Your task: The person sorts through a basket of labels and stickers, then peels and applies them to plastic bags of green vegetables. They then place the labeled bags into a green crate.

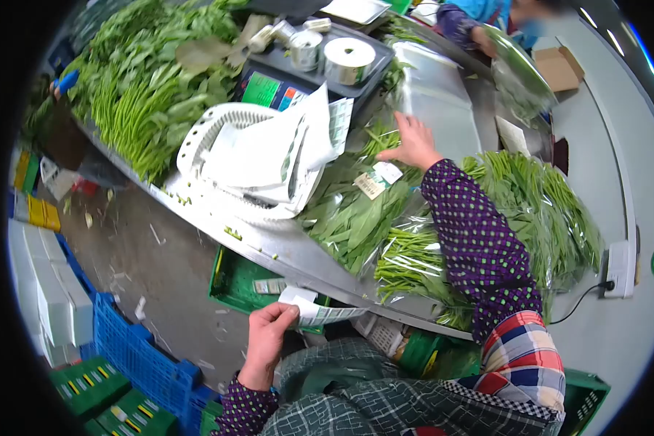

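My left hand (267, 340) pinches a strip of printed labels (328, 315) near the table's front edge. The strip curls away to the right of the thumb. Over the table, my right hand (413, 143) has its fingers apart and holds nothing. Just below it lies a clear bag of leafy greens (352, 224) bearing a printed label (370, 184). I cannot tell whether the fingers touch the bag. More bagged greens (545, 211) lie to the right, partly behind my sleeve.
A white plastic basket (190, 147) holds paper and label sheets. Behind it stand a scale (261, 90) and a tray with label rolls (349, 61). Loose greens (152, 94) are heaped at left. Across the table a person (461, 25) handles a bag. Blue crates (134, 352) stand lower left.
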Demonstrator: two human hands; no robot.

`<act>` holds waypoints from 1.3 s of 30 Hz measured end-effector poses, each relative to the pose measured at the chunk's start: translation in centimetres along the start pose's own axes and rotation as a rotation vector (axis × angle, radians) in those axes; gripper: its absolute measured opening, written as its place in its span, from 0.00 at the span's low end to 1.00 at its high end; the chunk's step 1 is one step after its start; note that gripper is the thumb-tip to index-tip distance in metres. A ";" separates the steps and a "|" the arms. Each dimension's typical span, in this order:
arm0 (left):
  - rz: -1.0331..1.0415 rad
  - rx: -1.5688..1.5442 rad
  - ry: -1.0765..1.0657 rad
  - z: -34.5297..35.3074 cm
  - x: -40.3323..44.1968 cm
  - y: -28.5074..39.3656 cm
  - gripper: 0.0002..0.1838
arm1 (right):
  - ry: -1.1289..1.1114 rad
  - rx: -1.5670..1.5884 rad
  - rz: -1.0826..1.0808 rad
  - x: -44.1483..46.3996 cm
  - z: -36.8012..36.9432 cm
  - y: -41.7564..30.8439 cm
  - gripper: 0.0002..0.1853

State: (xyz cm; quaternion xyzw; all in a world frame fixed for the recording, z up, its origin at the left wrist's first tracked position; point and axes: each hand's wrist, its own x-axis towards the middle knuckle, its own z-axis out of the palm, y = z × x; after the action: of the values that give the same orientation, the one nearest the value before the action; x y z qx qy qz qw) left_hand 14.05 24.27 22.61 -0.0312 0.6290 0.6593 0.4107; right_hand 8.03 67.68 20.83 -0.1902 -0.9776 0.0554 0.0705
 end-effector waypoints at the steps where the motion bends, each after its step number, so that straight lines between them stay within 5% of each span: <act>1: 0.003 0.010 0.004 -0.2 0.0 -0.1 0.07 | -0.194 0.123 0.272 0.3 1.2 1.7 0.50; 3: 0.017 0.039 0.010 0.0 -0.4 0.0 0.06 | -0.261 0.215 0.330 0.1 1.8 3.8 0.52; 5: 0.041 0.087 0.014 0.3 -0.8 0.4 0.07 | -0.235 0.344 0.293 -0.6 0.0 3.5 0.34; 6: 0.065 0.173 0.019 0.0 -1.1 0.5 0.07 | -0.299 0.722 0.127 -1.7 -2.0 2.1 0.26; 7: 0.082 0.264 -0.016 -0.2 -1.2 0.8 0.08 | -0.329 0.487 0.163 -2.8 -3.5 0.5 0.22; 8: 0.104 0.235 -0.039 -0.1 -1.4 1.1 0.09 | -0.104 0.477 0.120 -5.3 -5.6 -2.3 0.24; 9: 0.119 0.238 -0.090 -0.2 -1.8 1.1 0.08 | 0.365 0.551 -0.051 -8.9 -6.0 -3.8 0.24; 11: 0.146 0.243 -0.186 -0.2 -2.1 1.6 0.06 | 0.320 0.322 0.199 -15.2 -12.2 -9.3 0.15; 13: 0.141 0.181 -0.368 -1.2 -1.9 1.9 0.05 | 0.744 0.260 0.226 -21.3 -14.0 -11.0 0.18; 18: 0.133 0.330 -0.518 -0.3 -1.3 3.4 0.05 | 1.039 0.735 0.755 -41.1 -19.4 -12.7 0.22; 19: 0.118 0.344 -0.538 0.1 -1.3 3.6 0.06 | 1.048 0.491 0.895 -45.9 -19.7 -12.5 0.20; 20: 0.121 0.323 -0.610 -0.1 -0.8 3.4 0.05 | 1.167 0.637 1.044 -49.7 -20.9 -13.8 0.19; 24: 0.059 0.316 -0.716 1.0 -0.9 2.0 0.06 | 1.644 0.726 1.256 -64.2 -18.9 -17.6 0.19; 29: 0.048 0.364 -0.791 2.9 -2.1 1.1 0.06 | 1.994 0.799 1.654 -70.2 -12.9 -20.7 0.31; 33: 0.036 0.371 -0.811 3.4 -2.0 0.9 0.06 | 2.045 0.853 1.682 -72.0 -9.1 -19.1 0.36; 36: 0.035 0.381 -0.807 3.4 -1.8 0.4 0.06 | 1.805 0.887 1.765 -73.7 -4.2 -16.7 0.20; 39: 0.026 0.407 -0.801 3.6 -2.4 0.5 0.06 | 1.511 0.863 2.074 -73.8 1.3 -15.2 0.19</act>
State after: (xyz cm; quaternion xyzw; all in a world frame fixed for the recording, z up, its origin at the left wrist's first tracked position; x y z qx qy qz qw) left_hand 17.09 26.24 25.12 0.3156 0.5378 0.4873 0.6113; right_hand 70.03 25.50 13.00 -0.7806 -0.0128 0.2655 0.5657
